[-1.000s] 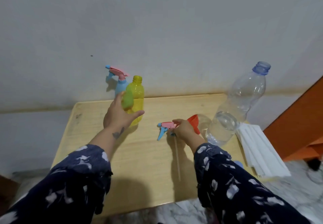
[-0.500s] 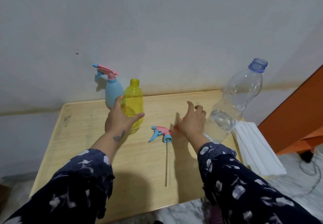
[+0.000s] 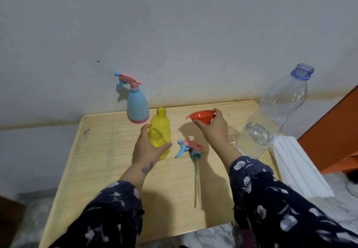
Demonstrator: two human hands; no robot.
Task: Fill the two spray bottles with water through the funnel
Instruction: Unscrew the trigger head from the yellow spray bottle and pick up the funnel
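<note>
Left hand (image 3: 148,149) wrapped round the lower body of the yellow bottle (image 3: 160,131), thumb on the near side, fingers behind. Right hand (image 3: 212,129) pinching the rim of the red funnel (image 3: 201,117), held in the air to the right of the yellow bottle and about level with its neck.

Yellow bottle: translucent plastic, upright on the wooden table (image 3: 100,162), threaded neck uncapped; whether it holds any liquid cannot be told. No label or writing is legible on it.

Sprayer head (image 3: 188,148): pink and blue, lying on the table just right of the yellow bottle, its thin dip tube pointing toward the near edge.

Blue bottle (image 3: 137,106): opaque, pink base band, pink-and-blue trigger fitted, standing just behind and left of the yellow bottle, near the wall.

Water bottle (image 3: 271,116): large, clear, uncapped, blue neck ring, well to the right of the yellow bottle; water fills only its lower part. No label visible.

White folded material (image 3: 296,166): lying right of the water bottle, farthest from the yellow bottle.
</note>
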